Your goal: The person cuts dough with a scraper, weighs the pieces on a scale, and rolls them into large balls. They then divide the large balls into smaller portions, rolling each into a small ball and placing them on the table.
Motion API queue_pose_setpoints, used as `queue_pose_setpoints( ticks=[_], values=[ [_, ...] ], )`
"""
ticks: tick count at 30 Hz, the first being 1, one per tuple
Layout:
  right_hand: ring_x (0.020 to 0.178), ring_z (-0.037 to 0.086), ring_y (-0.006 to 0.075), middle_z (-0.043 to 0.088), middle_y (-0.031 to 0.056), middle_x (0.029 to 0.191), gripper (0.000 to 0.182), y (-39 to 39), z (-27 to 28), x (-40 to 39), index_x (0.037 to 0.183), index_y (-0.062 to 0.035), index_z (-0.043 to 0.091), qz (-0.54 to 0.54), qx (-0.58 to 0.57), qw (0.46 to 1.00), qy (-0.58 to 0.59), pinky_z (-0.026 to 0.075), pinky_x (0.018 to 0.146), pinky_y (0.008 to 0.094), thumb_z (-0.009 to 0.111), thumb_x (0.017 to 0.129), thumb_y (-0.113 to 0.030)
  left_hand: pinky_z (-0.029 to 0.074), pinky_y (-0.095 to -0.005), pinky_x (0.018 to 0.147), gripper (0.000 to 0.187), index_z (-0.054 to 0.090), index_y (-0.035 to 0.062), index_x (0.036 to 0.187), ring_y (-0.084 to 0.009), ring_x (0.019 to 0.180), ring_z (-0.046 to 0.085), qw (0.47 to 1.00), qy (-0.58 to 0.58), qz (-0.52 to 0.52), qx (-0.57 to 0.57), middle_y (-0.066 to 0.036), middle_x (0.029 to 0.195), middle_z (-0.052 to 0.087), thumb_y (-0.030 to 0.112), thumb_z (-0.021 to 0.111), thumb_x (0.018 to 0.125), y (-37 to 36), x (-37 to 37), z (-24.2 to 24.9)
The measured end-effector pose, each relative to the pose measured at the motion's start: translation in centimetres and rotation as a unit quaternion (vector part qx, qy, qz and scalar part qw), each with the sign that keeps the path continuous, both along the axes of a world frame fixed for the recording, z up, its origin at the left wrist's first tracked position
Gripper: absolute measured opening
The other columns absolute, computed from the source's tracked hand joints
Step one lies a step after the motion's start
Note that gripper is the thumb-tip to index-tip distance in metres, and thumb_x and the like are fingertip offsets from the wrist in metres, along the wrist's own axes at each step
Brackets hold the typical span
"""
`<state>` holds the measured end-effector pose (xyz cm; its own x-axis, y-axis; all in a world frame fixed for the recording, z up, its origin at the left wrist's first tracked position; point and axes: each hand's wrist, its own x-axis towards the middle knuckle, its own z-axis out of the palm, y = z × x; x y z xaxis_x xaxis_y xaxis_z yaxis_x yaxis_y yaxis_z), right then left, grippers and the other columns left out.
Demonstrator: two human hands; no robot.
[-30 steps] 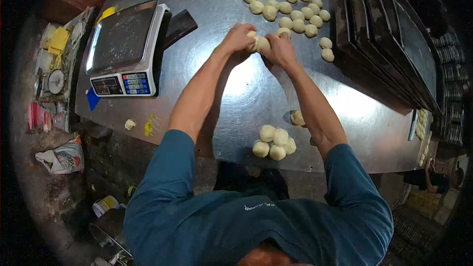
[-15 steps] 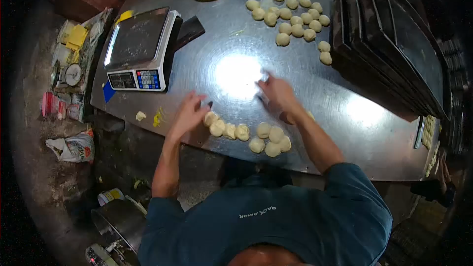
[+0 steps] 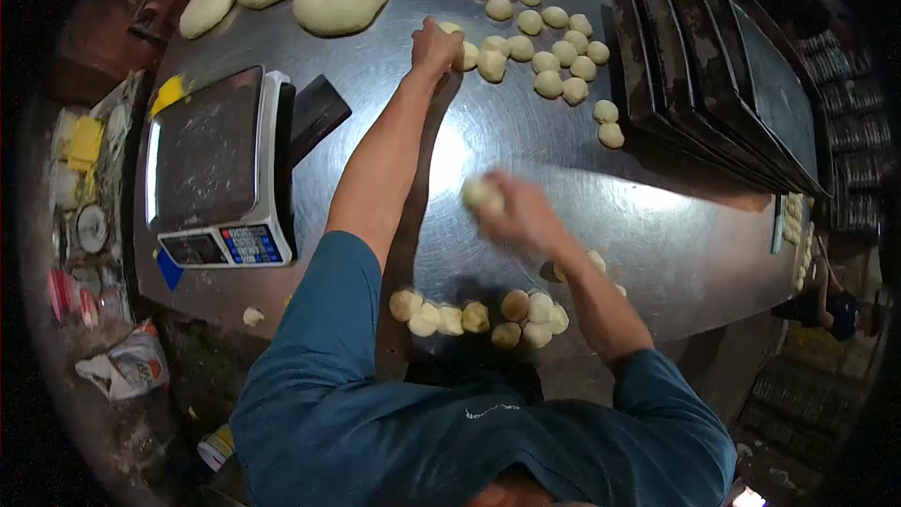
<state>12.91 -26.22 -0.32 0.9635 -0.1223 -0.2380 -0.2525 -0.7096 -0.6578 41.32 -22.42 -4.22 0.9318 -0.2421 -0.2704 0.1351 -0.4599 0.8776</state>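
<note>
Left hand [image 3: 435, 43] reached out to far dough balls [image 3: 526, 47], steel table [image 3: 694, 235], right hand [image 3: 519, 213] blurred

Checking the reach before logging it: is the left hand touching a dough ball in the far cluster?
Touching. The head view shows the left hand closed over a dough ball at the far cluster's near edge, no gap showing.

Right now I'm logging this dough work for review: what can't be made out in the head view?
- Right hand: motion-blurred, so its grip on the dough ball is unclear.
- Left hand: seen from behind among the far dough balls; its fingers are hidden, so whether it holds one is uncertain.
- Scale: display digits too small to read.
- Stacked trays: too dark to see contents.
</note>
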Motion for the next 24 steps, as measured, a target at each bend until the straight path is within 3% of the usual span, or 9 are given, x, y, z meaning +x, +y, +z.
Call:
queue_pose_setpoints(
  ticks=[2,4,7,10,16,19,20,22,24],
  values=[
    [0.091,0.061,0.0418,0.063,0.0259,0.096,0.051,0.3,1.4,-0.5,0.122,-0.0073,0.050,0.085,0.009,0.994,0.069,0.047,0.082,0.0477,0.058,0.085,-0.042,0.053,-0.0428,0.077,0.075,0.036,0.0048,0.138,-0.0394,0.105,0.056,0.991,-0.077,-0.034,0.109,-0.029,0.127,0.043,0.028,0.067,0.074,-1.0,0.3,0.3],
    [0.094,0.060,0.0436,0.062,0.0266,0.101,0.057,-0.8,1.7,2.9,0.129,-0.0043,0.042,-0.055,-0.070,0.993,0.071,0.046,0.084,0.0497,0.055,0.087,-0.041,0.049,-0.0437,0.087,0.069,0.042,0.0060,0.133,-0.0416,0.108,0.053,0.981,-0.114,-0.032,0.153,-0.030,0.127,0.040,0.025,0.067,0.072,-2.3,1.1,-2.0],
    [0.101,0.056,0.0448,0.059,0.0301,0.107,0.056,-5.2,-1.1,13.2,0.128,-0.0020,0.042,-0.221,-0.057,0.968,-0.108,0.044,0.086,0.0516,0.053,0.088,-0.039,0.045,-0.0431,0.090,0.047,0.052,0.0032,0.110,-0.0395,0.101,0.055,0.985,-0.152,-0.006,0.087,-0.026,0.117,0.047,0.019,0.067,0.068,-2.2,1.1,-3.0],
    [0.099,0.058,0.0419,0.061,0.0278,0.105,0.054,-8.9,-8.6,20.9,0.119,-0.0020,0.050,-0.190,-0.195,0.939,-0.210,0.045,0.086,0.0478,0.060,0.081,-0.038,0.045,-0.0429,0.087,0.042,0.054,-0.0006,0.104,-0.0385,0.097,0.055,0.986,-0.166,0.025,0.023,-0.025,0.105,0.054,0.017,0.066,0.068,-0.2,0.1,-4.1],
    [0.063,0.060,0.0157,0.063,0.0117,0.081,0.030,-1.5,-3.4,13.3,0.105,-0.0008,0.055,-0.183,0.289,0.934,-0.099,0.050,0.051,0.0306,0.062,0.082,-0.018,0.048,-0.0343,0.080,0.038,0.052,-0.0026,0.106,-0.0246,0.089,0.059,0.961,-0.249,0.059,-0.104,-0.016,0.099,0.059,0.004,0.060,0.069,9.9,-7.9,-2.3],
    [0.069,0.061,0.0153,0.060,0.0071,0.086,0.029,4.6,-0.3,5.0,0.109,-0.0017,0.054,-0.097,0.346,0.931,0.064,0.049,0.052,0.0240,0.061,0.087,-0.019,0.050,-0.0274,0.076,0.042,0.045,-0.0001,0.117,-0.0161,0.094,0.059,0.981,-0.038,0.032,-0.187,-0.012,0.105,0.058,-0.005,0.054,0.077,19.6,-16.2,2.8],
    [0.069,0.062,0.0172,0.062,0.0086,0.085,0.033,6.1,0.0,2.6,0.113,-0.0021,0.054,-0.059,0.402,0.904,0.132,0.051,0.055,0.0278,0.060,0.088,-0.023,0.047,-0.0342,0.089,0.036,0.051,-0.0025,0.111,-0.0237,0.105,0.056,0.983,0.092,0.013,-0.160,-0.018,0.112,0.055,-0.005,0.054,0.075,22.5,-18.0,3.5],
    [0.069,0.064,0.0243,0.065,0.0131,0.086,0.038,7.3,1.3,-0.5,0.117,-0.0027,0.053,0.100,0.198,0.970,0.099,0.052,0.061,0.0350,0.060,0.087,-0.026,0.042,-0.0427,0.096,0.041,0.053,-0.0022,0.116,-0.0388,0.118,0.047,0.973,-0.095,-0.181,0.106,-0.028,0.121,0.050,0.013,0.064,0.079,27.5,-20.7,1.8],
    [0.085,0.061,0.0314,0.064,0.0172,0.096,0.043,3.6,1.4,-1.3,0.121,-0.0028,0.051,-0.004,0.096,0.994,0.054,0.049,0.075,0.0397,0.060,0.087,-0.027,0.038,-0.0446,0.100,0.048,0.053,-0.0015,0.120,-0.0419,0.125,0.039,0.942,-0.128,-0.218,0.223,-0.030,0.128,0.046,0.021,0.066,0.079,27.1,-22.2,4.5]
  ],
)
